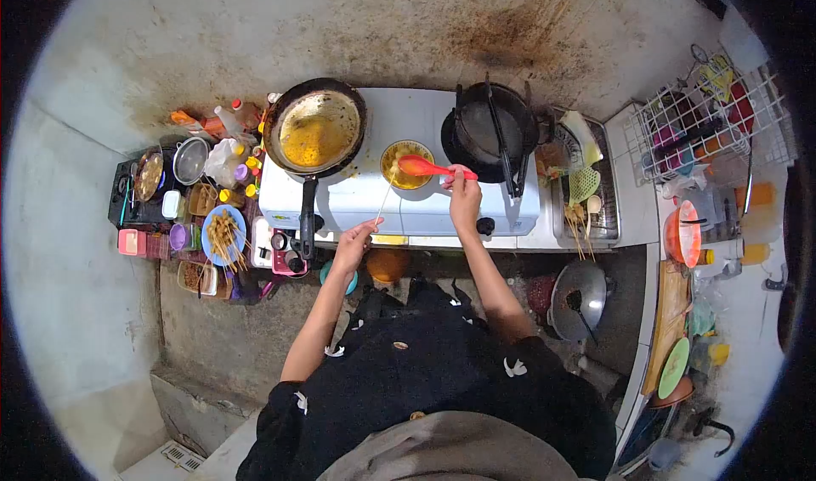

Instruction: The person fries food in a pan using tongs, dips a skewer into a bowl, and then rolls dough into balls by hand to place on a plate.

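My left hand (355, 247) is closed around the lower end of a thin wooden skewer (383, 205). The skewer's upper end, with a pale piece of food on it, reaches into a small patterned bowl (410, 189) of yellow liquid. A red spoon (422, 166) is held by its handle in my right hand (464, 205), its head over the bowl. To the left, a frying pan (314, 132) with yellow oil sits on the white stove (382, 109). On the right burner stands a dark pot (484, 124) with black tongs (503, 154) across it.
Left of the stove, a blue plate (208, 247) carries several skewers among bottles and containers. The pan's handle (308, 217) juts past the stove's front edge. At right are a metal sink (605, 226) with utensils and a wire rack (671, 128); a wok (595, 281) lies lower down.
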{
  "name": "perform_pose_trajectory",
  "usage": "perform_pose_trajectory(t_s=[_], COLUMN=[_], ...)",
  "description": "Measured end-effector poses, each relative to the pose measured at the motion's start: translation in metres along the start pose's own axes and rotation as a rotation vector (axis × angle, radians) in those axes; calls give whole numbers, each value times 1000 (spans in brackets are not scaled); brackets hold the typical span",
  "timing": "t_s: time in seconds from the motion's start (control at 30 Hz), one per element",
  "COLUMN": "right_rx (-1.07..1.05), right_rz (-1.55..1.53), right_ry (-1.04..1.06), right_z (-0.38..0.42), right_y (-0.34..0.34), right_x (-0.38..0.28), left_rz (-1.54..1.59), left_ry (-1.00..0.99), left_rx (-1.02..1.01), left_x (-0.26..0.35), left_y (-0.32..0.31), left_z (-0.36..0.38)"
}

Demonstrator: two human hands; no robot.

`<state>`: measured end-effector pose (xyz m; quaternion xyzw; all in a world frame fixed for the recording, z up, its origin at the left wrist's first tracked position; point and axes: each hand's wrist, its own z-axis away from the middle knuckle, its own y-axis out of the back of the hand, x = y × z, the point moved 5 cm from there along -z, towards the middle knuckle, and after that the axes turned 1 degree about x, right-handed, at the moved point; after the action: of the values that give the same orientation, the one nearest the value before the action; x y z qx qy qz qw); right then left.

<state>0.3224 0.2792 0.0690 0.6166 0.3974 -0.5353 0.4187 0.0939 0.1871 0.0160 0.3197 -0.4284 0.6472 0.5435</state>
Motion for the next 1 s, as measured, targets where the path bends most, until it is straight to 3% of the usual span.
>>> perform_pose_trajectory(t_s=[0.1,0.17,0.27,0.4,0.53,0.6,0.8,0.93,1.0], right_rx=[-26,-48,-84,-196,-147,-120,-30,8,-5], right_rz=[-13,110,262,407,464,551,384,277,290], right_ry=[56,243,316,411,427,266,124,146,284], right_z=[-2,-4,-9,-11,-9,-10,0,3,2], right_y=[-11,-17,-16,-24,-24,-19,-3,-1,-5], right_x=[0,-4,-10,-12,-13,-7,-18,-20,-22], left_rz=[111,167,207,129,231,252,279,243,243], left_ry=[27,16,41,-7,27,23,33,30,41], left_rx=[-20,-74,-48,-30,-28,-34,-15,-44,-47], left_x=[-7,-11,-7,-5,0,2,-1,-4,-5], left_y=[-2,-5,-9,-7,-3,-3,-1,-4,-6], left_z=[-1,0,6,12,15,13,5,3,4])
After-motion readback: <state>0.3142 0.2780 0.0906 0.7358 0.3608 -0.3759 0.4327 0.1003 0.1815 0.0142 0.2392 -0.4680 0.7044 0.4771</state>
